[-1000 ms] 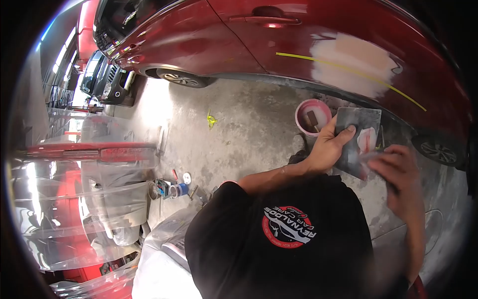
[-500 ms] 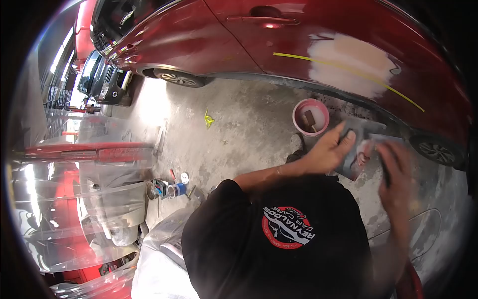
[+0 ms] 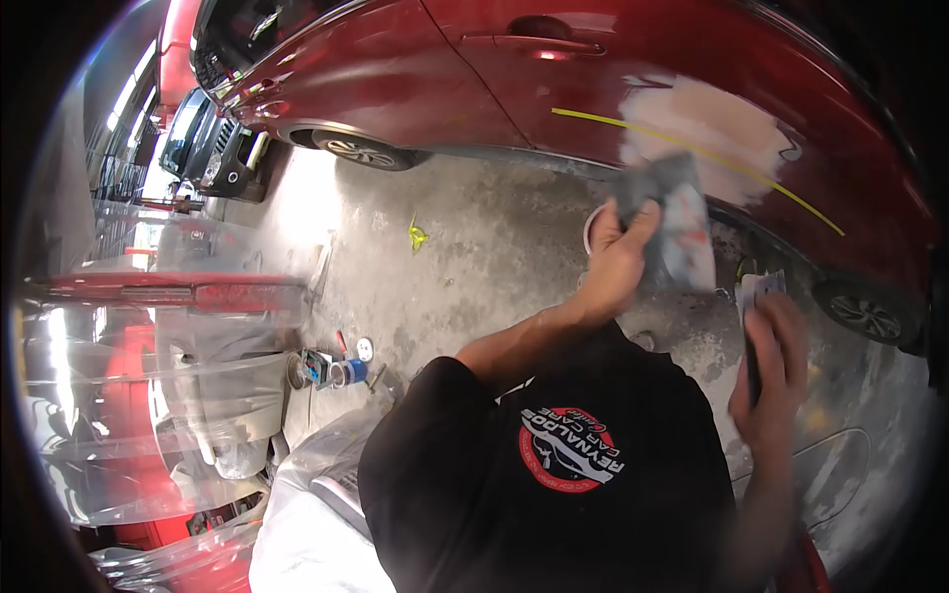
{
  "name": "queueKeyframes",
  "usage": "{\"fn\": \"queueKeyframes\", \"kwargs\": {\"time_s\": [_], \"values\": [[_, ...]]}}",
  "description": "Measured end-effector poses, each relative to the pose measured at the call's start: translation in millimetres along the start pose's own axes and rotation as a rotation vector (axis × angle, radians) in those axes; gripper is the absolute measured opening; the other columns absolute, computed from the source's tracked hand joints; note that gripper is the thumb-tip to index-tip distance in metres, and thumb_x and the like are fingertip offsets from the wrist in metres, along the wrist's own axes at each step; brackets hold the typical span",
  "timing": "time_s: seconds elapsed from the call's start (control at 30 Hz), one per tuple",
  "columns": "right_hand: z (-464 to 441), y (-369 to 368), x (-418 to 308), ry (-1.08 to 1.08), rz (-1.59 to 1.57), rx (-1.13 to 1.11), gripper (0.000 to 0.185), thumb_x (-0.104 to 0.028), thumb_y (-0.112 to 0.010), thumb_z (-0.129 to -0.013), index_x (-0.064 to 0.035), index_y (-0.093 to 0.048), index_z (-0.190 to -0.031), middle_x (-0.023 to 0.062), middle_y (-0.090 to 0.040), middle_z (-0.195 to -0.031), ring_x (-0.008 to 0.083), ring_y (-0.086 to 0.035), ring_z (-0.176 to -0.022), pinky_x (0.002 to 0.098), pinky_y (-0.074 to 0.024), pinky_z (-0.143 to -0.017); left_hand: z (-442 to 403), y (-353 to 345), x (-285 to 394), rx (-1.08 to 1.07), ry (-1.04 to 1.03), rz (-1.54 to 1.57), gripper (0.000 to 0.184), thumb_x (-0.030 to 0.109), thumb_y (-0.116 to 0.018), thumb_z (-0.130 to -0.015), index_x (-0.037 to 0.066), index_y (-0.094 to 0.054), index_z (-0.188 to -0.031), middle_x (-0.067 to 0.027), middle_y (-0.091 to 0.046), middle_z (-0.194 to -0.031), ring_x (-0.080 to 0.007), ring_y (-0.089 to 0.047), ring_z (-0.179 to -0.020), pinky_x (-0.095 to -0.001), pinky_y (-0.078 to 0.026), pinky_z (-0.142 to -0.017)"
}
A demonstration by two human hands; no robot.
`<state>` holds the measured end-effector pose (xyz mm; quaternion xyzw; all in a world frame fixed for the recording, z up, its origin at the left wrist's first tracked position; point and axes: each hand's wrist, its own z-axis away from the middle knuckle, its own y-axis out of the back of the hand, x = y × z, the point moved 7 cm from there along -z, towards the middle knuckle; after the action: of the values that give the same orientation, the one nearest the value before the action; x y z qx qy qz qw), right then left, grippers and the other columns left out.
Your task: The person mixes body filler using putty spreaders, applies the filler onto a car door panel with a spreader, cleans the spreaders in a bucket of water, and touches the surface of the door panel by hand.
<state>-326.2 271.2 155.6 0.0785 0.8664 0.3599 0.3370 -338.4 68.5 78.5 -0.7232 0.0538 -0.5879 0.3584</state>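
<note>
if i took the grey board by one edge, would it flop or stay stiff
Probably stiff: the grey board shows no clear sag though the left hand grips one side. It's likely light, since that hand alone supports it. The white-and-red smear could make its face slippery.

Holds left arm (image 3: 524, 338) stretched forward, left hand (image 3: 618, 259) clamped with thumb (image 3: 645, 223) on top, and right hand (image 3: 773, 358) well apart, fingers (image 3: 790, 331) curled and blurred.
</note>
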Motion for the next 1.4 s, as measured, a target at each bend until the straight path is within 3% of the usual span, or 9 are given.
{"fn": "queueKeyframes", "kwargs": {"time_s": [0.07,0.23,0.37,0.47,0.7,0.77,1.1,1.27,1.4], "values": [[8.3,-4.2,-34.1,0.338,-0.162,0.061,0.019,-0.012,-0.052,-0.092,-0.0041,-0.057,-0.108,0.0206,-0.053,-0.120,0.0439,-0.049,-0.112,0.0586,-0.0411,-0.094,12.9,-2.7,-48.7,0.070,0.544,0.168,0.040,0.012,-0.055,-0.093,0.005,-0.040,-0.130,-0.0102,-0.059,-0.115,-0.0193,-0.062,-0.099,-0.0379,-0.052,-0.086],[39.4,-49.5,63.6,-0.041,0.379,-0.459,0.048,0.008,-0.058,-0.070,-0.0074,-0.059,-0.116,0.0134,-0.054,-0.120,0.0346,-0.049,-0.115,0.0479,-0.0390,-0.101,23.3,-4.7,-52.4,-0.030,0.738,0.242,0.028,0.008,-0.055,-0.091,0.005,-0.054,-0.120,-0.0092,-0.063,-0.110,-0.0198,-0.063,-0.097,-0.0366,-0.052,-0.085],[-15.0,15.5,35.6,-0.090,0.112,-0.126,0.057,0.012,-0.056,-0.060,-0.0084,-0.063,-0.112,0.0091,-0.058,-0.113,0.0317,-0.052,-0.108,0.0420,-0.0417,-0.094,23.9,-5.2,-50.9,-0.092,0.503,0.099,0.027,0.005,-0.050,-0.093,0.004,-0.053,-0.120,-0.0064,-0.064,-0.108,-0.0162,-0.062,-0.097,-0.0326,-0.051,-0.085],[-16.2,-10.2,10.8,0.121,0.158,-0.517,0.054,0.010,-0.057,-0.060,-0.0077,-0.063,-0.111,0.0076,-0.060,-0.110,0.0308,-0.053,-0.105,0.0382,-0.0428,-0.091,26.0,-11.0,-53.3,-0.180,0.405,0.059,0.028,0.004,-0.047,-0.095,0.004,-0.051,-0.123,-0.0045,-0.062,-0.109,-0.0125,-0.059,-0.098,-0.0299,-0.048,-0.087],[-16.6,-15.8,11.8,0.112,0.250,-0.529,0.057,0.009,-0.061,-0.055,-0.0074,-0.063,-0.109,0.0048,-0.059,-0.108,0.0293,-0.051,-0.109,0.0419,-0.0398,-0.095,27.3,-13.5,-54.5,-0.205,0.332,-0.012,0.033,0.004,-0.047,-0.094,0.003,-0.047,-0.127,-0.0058,-0.059,-0.115,-0.0139,-0.057,-0.101,-0.0306,-0.047,-0.088],[-8.1,-6.1,37.1,-0.320,-0.406,-0.436,0.062,0.011,-0.060,-0.052,-0.0081,-0.062,-0.111,0.0064,-0.057,-0.109,0.0291,-0.048,-0.115,0.0461,-0.0367,-0.099,28.4,-5.0,-54.0,-0.146,0.357,-0.010,0.034,0.004,-0.047,-0.094,0.003,-0.046,-0.128,-0.0064,-0.059,-0.115,-0.0150,-0.057,-0.103,-0.0316,-0.047,-0.088],[32.5,-22.7,47.1,-0.025,0.232,-0.297,0.066,0.012,-0.056,-0.055,-0.0076,-0.060,-0.117,0.0103,-0.055,-0.118,0.0340,-0.049,-0.115,0.0455,-0.0386,-0.099,21.7,8.4,-48.2,0.039,0.789,0.163,0.035,0.009,-0.053,-0.091,0.005,-0.048,-0.125,-0.0100,-0.061,-0.112,-0.0210,-0.062,-0.100,-0.0366,-0.051,-0.087],[-8.8,-10.3,25.3,-0.147,0.144,-0.161,0.064,0.012,-0.050,-0.056,-0.0081,-0.062,-0.115,0.0123,-0.055,-0.118,0.0359,-0.048,-0.116,0.0438,-0.0383,-0.100,31.0,-34.8,-26.1,-0.520,0.243,-0.497,0.035,0.014,-0.044,-0.099,0.002,-0.044,-0.132,-0.0044,-0.060,-0.107,-0.0098,-0.054,-0.096,-0.0272,-0.046,-0.085],[7.8,-45.3,21.2,-0.023,0.041,-0.102,0.065,0.010,-0.052,-0.055,-0.0109,-0.063,-0.115,0.0095,-0.055,-0.120,0.0352,-0.049,-0.114,0.0434,-0.0399,-0.098,21.9,-44.7,-3.4,-0.415,-0.122,-0.674,0.034,0.018,-0.042,-0.099,0.002,-0.044,-0.128,-0.0145,-0.064,-0.088,-0.0179,-0.062,-0.082,-0.0330,-0.048,-0.075]]}}
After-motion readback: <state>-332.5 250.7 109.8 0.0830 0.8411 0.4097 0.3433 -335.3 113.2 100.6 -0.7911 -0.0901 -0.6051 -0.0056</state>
